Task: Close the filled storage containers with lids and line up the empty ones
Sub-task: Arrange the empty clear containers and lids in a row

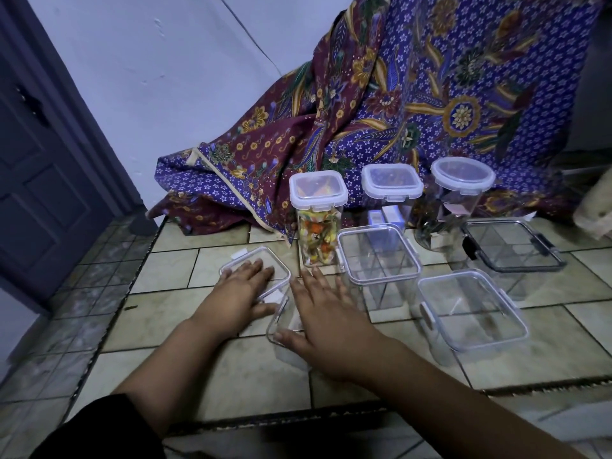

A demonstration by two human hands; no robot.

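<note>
My left hand (pixel 240 291) lies flat, fingers apart, on a clear lid (pixel 246 260) on the floor. My right hand (pixel 323 313) rests palm down over a small clear container (pixel 280 321) right beside it. Behind stand three lidded containers: a tall one with colourful pasta (pixel 319 220), a square one with white boxes inside (pixel 390 190), and a round one (pixel 462 193). Three empty lidded containers stand to the right: a middle one (pixel 379 256), a near one (pixel 472 313) and a black-latched one (pixel 513 245).
A patterned purple and maroon cloth (pixel 414 104) drapes behind the containers. A dark door (pixel 39 167) stands at the left beside a pale wall. The tiled mat (pixel 185 270) has a dark edge strip at the front and left.
</note>
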